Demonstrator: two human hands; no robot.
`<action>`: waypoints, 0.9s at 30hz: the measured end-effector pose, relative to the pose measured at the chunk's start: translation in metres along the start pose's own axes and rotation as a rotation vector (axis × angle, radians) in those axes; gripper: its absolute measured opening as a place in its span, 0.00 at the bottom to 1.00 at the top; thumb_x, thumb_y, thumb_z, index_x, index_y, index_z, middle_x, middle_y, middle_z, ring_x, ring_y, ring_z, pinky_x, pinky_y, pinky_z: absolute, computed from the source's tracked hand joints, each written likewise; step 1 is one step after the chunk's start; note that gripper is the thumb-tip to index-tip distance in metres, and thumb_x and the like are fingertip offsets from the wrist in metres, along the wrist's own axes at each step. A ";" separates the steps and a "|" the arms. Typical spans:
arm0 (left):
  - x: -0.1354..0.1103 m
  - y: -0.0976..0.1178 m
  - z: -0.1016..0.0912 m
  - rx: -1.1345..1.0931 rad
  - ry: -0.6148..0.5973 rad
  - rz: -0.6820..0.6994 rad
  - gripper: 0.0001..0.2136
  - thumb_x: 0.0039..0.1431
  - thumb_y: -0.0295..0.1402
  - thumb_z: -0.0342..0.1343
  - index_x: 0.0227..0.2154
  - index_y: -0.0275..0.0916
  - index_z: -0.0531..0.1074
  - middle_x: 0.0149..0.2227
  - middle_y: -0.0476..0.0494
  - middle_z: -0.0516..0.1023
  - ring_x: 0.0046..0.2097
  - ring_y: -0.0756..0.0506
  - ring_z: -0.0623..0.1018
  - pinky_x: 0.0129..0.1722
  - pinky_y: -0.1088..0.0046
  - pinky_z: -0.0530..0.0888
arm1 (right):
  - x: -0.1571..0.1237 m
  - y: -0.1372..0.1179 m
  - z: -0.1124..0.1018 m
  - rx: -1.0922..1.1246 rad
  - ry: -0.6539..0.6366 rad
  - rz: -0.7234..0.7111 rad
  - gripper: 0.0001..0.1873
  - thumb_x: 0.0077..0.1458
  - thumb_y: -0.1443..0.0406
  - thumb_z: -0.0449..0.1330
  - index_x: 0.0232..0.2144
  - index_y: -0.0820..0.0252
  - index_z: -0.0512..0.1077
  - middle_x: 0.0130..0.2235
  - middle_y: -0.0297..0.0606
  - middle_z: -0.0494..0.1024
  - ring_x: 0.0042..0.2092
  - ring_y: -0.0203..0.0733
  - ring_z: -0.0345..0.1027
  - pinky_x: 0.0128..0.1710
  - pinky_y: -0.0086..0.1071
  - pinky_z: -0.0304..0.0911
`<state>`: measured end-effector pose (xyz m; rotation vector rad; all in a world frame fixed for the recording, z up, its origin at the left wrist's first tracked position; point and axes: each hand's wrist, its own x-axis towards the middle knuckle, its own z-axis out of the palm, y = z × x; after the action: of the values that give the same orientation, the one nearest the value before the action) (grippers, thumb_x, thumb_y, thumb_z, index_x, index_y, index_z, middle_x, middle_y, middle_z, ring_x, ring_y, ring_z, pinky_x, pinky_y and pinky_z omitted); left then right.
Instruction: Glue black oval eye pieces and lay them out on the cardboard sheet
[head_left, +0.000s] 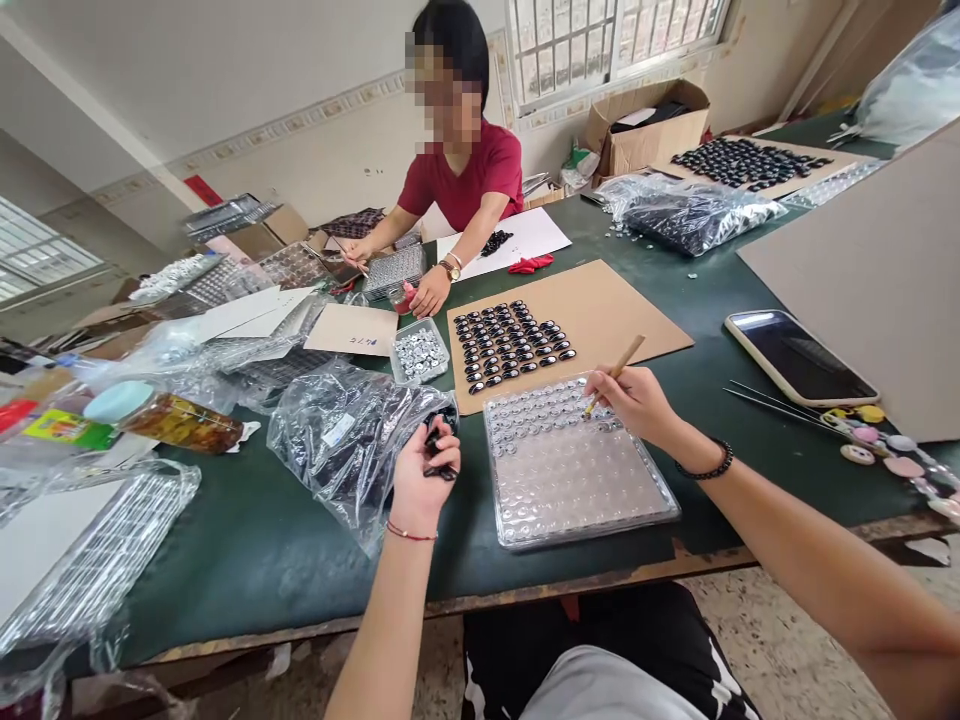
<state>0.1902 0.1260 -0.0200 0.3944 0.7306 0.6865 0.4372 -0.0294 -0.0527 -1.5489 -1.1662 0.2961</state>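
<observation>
My left hand (424, 465) is curled around several glossy black oval pieces (441, 462), beside a clear plastic bag (330, 435). In my right hand (637, 400) is a thin wooden-handled stick (628, 354), perhaps a brush, its tip down at the clear plastic tray (585, 495). Small silvery round pieces sit in the upper rows of the tray's dimples; the lower dimples hold none. Behind the tray lies a brown cardboard sheet (615, 310) bearing rows of black ovals with white tops (510, 345). A small clear box (420, 352) of silvery pieces stands to its left.
Across the table a co-worker in a red shirt (469, 180) handles a similar tray (395, 272). A phone (799, 355) and tweezers (780, 402) lie at right. A jar (172, 415) and stacked plastic trays (112, 550) are at left. The table's front edge (465, 605) runs before me.
</observation>
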 end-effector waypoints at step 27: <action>0.002 -0.052 0.038 0.547 -0.307 -0.118 0.13 0.54 0.35 0.56 0.42 0.37 0.69 0.23 0.53 0.61 0.18 0.59 0.57 0.13 0.87 0.53 | -0.002 -0.042 0.032 0.475 -0.038 0.063 0.13 0.55 0.59 0.54 0.27 0.62 0.71 0.22 0.30 0.65 0.20 0.25 0.54 0.16 0.22 0.51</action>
<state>0.2410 0.0864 -0.0239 0.9280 0.6346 0.2932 0.3923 -0.0158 -0.0290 -1.1656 -0.9880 0.6006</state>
